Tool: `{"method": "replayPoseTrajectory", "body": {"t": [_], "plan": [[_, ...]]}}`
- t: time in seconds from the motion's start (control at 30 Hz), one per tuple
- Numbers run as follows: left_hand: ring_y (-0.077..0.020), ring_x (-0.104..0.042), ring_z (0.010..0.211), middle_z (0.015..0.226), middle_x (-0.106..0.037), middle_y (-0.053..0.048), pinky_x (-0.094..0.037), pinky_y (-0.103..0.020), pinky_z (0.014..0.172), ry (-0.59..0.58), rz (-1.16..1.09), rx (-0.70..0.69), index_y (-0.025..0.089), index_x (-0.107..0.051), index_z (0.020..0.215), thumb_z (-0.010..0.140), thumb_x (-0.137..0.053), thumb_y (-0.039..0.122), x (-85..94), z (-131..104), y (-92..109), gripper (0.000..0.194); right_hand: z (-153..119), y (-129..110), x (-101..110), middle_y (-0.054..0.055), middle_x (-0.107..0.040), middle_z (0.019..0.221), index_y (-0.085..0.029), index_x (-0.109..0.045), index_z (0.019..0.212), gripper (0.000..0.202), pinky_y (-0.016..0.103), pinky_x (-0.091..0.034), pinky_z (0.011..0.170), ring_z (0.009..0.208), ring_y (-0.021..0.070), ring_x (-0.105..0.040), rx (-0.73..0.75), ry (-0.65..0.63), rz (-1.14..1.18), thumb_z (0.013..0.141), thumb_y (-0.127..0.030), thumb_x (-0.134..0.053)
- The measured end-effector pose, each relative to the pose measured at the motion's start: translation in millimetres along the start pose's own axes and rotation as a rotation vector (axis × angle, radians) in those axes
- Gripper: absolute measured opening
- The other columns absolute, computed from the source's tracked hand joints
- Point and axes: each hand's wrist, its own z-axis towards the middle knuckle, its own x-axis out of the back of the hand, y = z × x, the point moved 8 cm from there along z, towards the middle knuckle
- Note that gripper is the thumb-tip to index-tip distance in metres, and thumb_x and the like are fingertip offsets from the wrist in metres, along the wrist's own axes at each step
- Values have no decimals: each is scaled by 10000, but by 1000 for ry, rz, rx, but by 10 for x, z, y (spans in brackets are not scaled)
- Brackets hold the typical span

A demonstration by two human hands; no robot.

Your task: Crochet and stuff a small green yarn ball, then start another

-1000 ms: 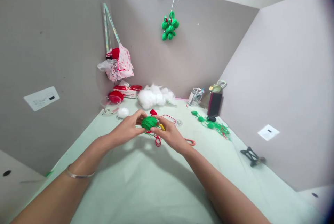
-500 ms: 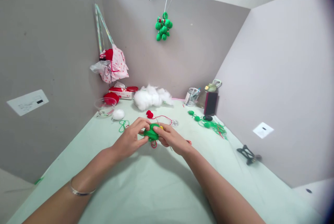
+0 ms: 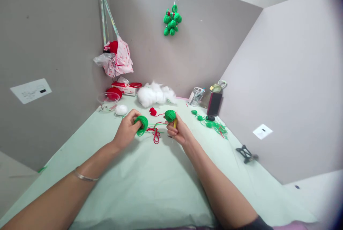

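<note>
My left hand (image 3: 128, 127) is closed on a loose coil of green yarn (image 3: 142, 125), its thumb and fingers pinching the inner edge. A rounded green yarn ball (image 3: 170, 116) is held in my right hand (image 3: 179, 129), at the fingertips. That same hand also grips a thin crochet hook with a yellow handle (image 3: 175, 122). Between the hands, tangled red yarn (image 3: 155, 135) lies on the cloth, with green strands near it. Just behind is a small red crocheted piece (image 3: 153, 111) with a red strand running toward the right hand.
White stuffing (image 3: 154, 94) lies at the back, right of a tissue box (image 3: 128, 89). A clear bowl (image 3: 103, 105) and white yarn ball (image 3: 121, 109) stand left. Green pieces (image 3: 200, 118), a pen jar (image 3: 197, 96) and a black stand (image 3: 245, 154) are right. Green crochet (image 3: 172, 24) hangs above.
My hands have moved apart from around one green bundle. Now the left has the yarn coil, the right the green ball and hook. The camera view has shifted slightly.
</note>
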Motion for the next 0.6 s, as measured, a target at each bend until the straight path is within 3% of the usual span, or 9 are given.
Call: {"method": "replayPoseTrajectory", "body": {"t": [0.2, 0.4, 0.5, 0.6], "plan": [[-117, -397, 417, 468, -452, 57, -284, -225, 455, -119, -192, 192, 190, -542, 913, 838, -539, 352, -53, 52, -188, 178, 51, 88, 48, -3, -619, 612, -181, -515, 779, 482, 143, -158, 318, 366, 9, -144, -49, -37, -36, 954, -629, -539], [-82, -257, 420, 455, -334, 82, -192, -205, 466, -203, -297, 232, 195, -539, 890, 873, -497, 404, -47, 67, -221, 214, 11, 220, 3, -96, -437, 480, -203, -468, 760, 489, 130, -140, 343, 374, 11, -105, -126, -129, -137, 921, -651, -580], [-70, -261, 409, 462, -367, 71, -172, -209, 444, -373, -271, 287, 175, -606, 825, 833, -587, 356, -174, 3, -263, 182, -9, 328, -95, -89, -434, 466, -181, -523, 759, 475, 146, -132, 339, 380, 14, -107, -166, -173, -227, 901, -622, -630], [-87, -382, 425, 518, -505, 20, -219, -220, 418, -590, -220, 368, 140, -677, 742, 727, -711, 226, -347, -140, -323, 94, -5, 299, -284, -17, -607, 601, -165, -577, 816, 427, 162, -149, 355, 408, 15, -145, -120, -202, -277, 870, -571, -697]]}}
